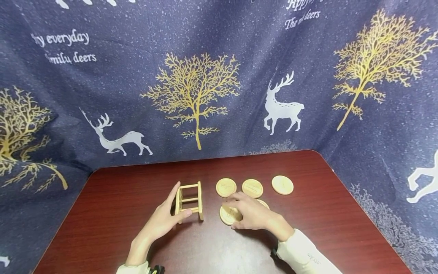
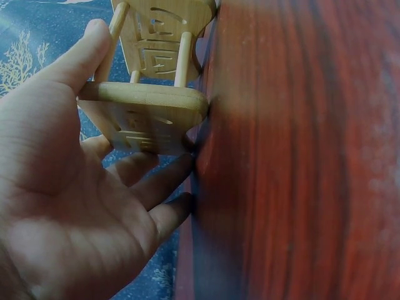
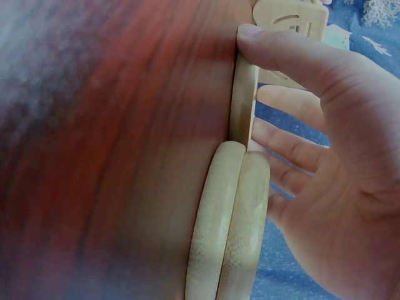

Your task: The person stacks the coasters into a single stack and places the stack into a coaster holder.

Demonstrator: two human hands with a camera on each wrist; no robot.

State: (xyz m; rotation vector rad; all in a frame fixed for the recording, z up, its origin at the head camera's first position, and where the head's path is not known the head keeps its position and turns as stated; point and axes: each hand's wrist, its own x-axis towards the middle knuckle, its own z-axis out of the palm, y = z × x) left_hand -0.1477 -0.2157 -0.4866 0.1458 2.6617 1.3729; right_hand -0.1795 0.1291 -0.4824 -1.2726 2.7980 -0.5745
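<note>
A small wooden coaster rack (image 1: 200,201), two cut-out end panels joined by dowels, stands on the table at centre left. My left hand (image 1: 160,223) holds it by the left end panel, thumb on the near side, as the left wrist view also shows on the rack (image 2: 147,94). To the right, my right hand (image 1: 254,213) reaches over a round wooden coaster (image 1: 228,216) that lies flat. In the right wrist view my thumb is at the rim of that coaster (image 3: 242,106), with the fingers across it; the fingertips are partly hidden.
Three more coasters lie behind: the left one (image 1: 226,187), the middle one (image 1: 252,188) and the right one (image 1: 282,185). Another coaster (image 1: 264,204) is mostly hidden behind my right hand. Past the reddish-brown table (image 1: 113,205) hangs a blue printed cloth (image 1: 219,144).
</note>
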